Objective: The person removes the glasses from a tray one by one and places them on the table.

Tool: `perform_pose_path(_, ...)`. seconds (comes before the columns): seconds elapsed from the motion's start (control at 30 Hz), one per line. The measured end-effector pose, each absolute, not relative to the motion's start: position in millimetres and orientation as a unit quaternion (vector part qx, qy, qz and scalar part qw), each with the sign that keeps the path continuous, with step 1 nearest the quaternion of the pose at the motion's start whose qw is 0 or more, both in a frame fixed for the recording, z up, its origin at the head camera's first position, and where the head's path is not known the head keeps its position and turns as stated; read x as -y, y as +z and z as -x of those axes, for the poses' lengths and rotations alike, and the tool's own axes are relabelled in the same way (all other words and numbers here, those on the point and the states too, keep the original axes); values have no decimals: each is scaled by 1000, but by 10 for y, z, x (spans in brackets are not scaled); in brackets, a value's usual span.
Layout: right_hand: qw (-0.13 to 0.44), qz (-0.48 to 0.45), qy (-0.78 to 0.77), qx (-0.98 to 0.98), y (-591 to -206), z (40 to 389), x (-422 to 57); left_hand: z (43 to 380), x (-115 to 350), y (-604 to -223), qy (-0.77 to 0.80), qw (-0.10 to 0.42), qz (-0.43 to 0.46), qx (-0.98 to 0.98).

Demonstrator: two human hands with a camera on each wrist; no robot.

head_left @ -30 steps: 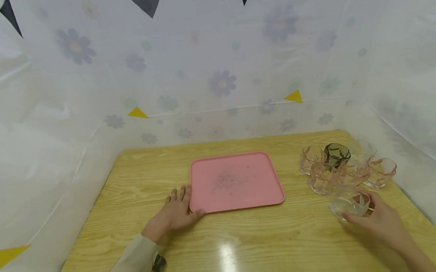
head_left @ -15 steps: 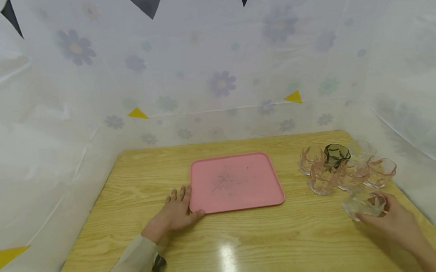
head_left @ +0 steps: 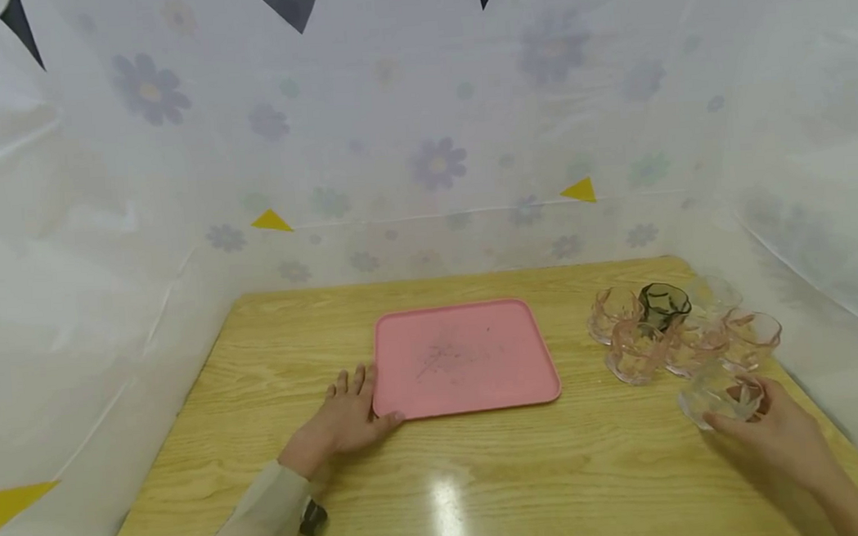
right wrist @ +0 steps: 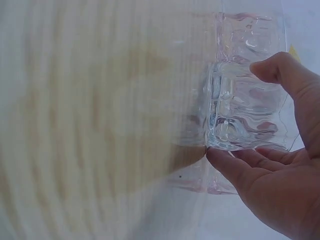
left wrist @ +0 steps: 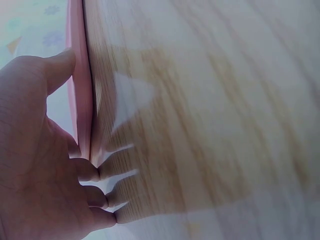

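A clear glass cup (head_left: 710, 400) with a wavy rim is gripped by my right hand (head_left: 784, 433) near the table's right side, just in front of a cluster of cups. Thumb and fingers lie on opposite sides of this clear cup (right wrist: 247, 102) in the right wrist view. My left hand (head_left: 345, 421) rests with spread fingers at the near left corner of a pink tray (head_left: 472, 362). Its thumb touches the tray's front rim, and the fingertips lie along the left edge. The left wrist view shows that hand (left wrist: 37, 150) against the pink rim (left wrist: 80, 75).
Behind the held cup, several pink-tinted cups (head_left: 635, 355) stand close together with a dark smoky cup (head_left: 664, 308) and another clear cup (head_left: 718, 293). Pale flowered sheeting (head_left: 435, 120) walls the wooden table (head_left: 486, 478) at the back and both sides.
My right hand has shifted to the right with the clear cup, mostly in the first half second. My left hand and the tray stay where they were.
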State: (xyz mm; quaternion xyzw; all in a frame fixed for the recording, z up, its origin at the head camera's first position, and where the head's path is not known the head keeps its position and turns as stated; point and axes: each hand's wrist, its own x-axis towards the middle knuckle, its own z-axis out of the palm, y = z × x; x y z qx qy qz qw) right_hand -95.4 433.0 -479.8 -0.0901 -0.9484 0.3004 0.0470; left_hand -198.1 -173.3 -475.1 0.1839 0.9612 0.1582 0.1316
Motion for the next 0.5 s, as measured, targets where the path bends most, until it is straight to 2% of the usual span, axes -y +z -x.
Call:
perform_pose_path(0.3, 7, 72, 330, 941, -4546, 998, -4307, 1989, 1742, -4733, 164, 128, -185, -960)
perform_pose_path(0.5, 58, 46, 294, 953, -4120, 1195, -4069, 2065, 1771, -4686, 179, 109, -187, -960)
